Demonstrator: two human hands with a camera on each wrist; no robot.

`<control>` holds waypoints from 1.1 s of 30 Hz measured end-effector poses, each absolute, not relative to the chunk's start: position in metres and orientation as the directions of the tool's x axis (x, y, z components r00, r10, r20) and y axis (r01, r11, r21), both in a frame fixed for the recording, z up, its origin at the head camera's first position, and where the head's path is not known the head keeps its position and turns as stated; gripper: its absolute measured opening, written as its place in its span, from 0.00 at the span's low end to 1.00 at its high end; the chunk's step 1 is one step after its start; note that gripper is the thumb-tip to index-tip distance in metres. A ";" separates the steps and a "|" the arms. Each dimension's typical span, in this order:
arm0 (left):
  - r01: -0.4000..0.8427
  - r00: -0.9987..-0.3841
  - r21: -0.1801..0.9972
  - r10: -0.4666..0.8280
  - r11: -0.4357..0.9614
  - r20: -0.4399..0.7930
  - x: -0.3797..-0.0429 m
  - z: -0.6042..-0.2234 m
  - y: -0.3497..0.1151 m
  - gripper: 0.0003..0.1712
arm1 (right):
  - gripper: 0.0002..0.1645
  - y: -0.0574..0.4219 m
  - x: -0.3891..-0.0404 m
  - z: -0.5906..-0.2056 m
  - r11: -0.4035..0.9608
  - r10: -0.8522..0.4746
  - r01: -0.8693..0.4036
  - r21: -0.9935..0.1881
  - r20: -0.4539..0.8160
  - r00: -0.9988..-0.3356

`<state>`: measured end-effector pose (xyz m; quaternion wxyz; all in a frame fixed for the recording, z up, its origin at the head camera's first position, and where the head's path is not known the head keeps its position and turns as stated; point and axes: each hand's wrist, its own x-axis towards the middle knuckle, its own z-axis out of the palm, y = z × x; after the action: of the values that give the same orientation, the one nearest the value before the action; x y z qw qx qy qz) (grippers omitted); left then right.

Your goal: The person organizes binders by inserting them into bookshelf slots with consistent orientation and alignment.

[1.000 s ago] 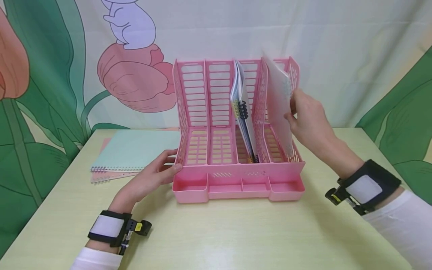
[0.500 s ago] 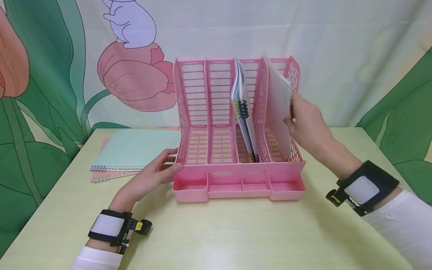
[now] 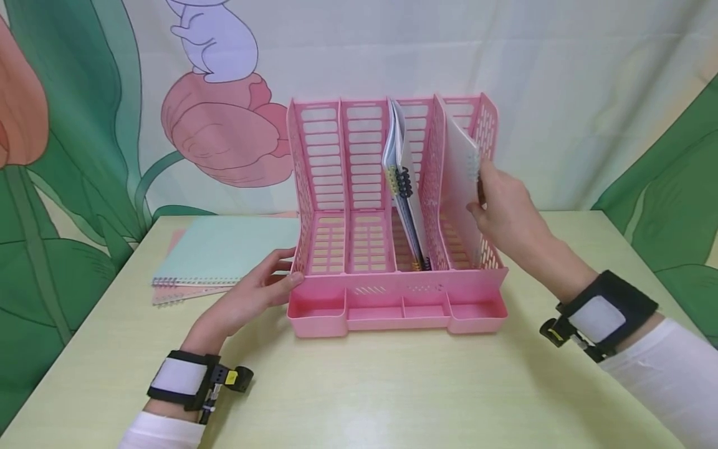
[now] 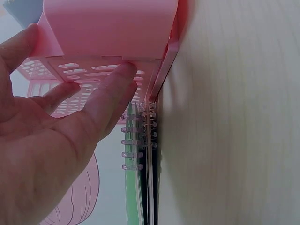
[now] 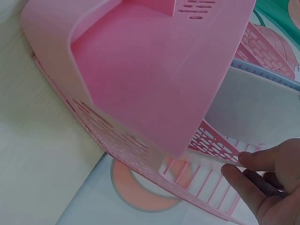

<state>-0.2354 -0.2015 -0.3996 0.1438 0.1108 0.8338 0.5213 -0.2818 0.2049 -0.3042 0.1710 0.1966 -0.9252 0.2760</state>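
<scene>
A pink file rack [image 3: 320, 284] with upright compartments stands on the table. My left hand [image 3: 247, 305] touches its left side: the thumb lies at the front corner, and in the left wrist view the extended fingers [image 4: 110, 89] rest along the slotted side wall. In the rightmost compartment stands a pale spiral notebook [image 3: 461, 193]. My right hand [image 3: 510, 209] pinches that notebook's spiral edge between thumb and fingers, seen again in the right wrist view, where the hand [image 5: 276, 180] is partly cut off. Several spiral notebooks [image 3: 405, 181] lean together in the third compartment.
Left of the rack lies a mint-green spiral notebook [image 3: 235, 243] on a pink one [image 3: 171, 293]. Small open trays [image 3: 423, 324] run along the rack's front. Behind the pale table [image 3: 359, 386] hangs a printed curtain [image 3: 561, 93].
The pale notebook has come down and back a little within the rightmost compartment. My right hand has shifted slightly down and left with it. My left hand has stayed in place.
</scene>
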 end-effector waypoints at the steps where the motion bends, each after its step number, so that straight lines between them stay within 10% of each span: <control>1: 0.035 -0.935 0.900 0.333 0.434 -0.124 -0.235 -0.400 -0.201 0.42 | 0.33 0.205 -0.282 -0.304 0.770 -0.271 -0.460 -0.442 0.426 -0.863; 22: 0.034 -0.935 0.905 0.334 0.424 -0.121 -0.235 -0.401 -0.202 0.42 | 0.40 0.202 -0.276 -0.321 0.768 -0.325 -0.502 -0.397 0.435 -0.840; 33: 0.036 -0.935 0.905 0.333 0.425 -0.120 -0.235 -0.401 -0.203 0.42 | 0.20 0.208 -0.268 -0.333 0.786 -0.314 -0.493 -0.373 0.446 -0.838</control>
<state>-0.2353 -0.2035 -0.4005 0.1420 0.1109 0.8319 0.5248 -0.2685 0.2075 -0.3331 0.1832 0.2178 -0.9270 0.2442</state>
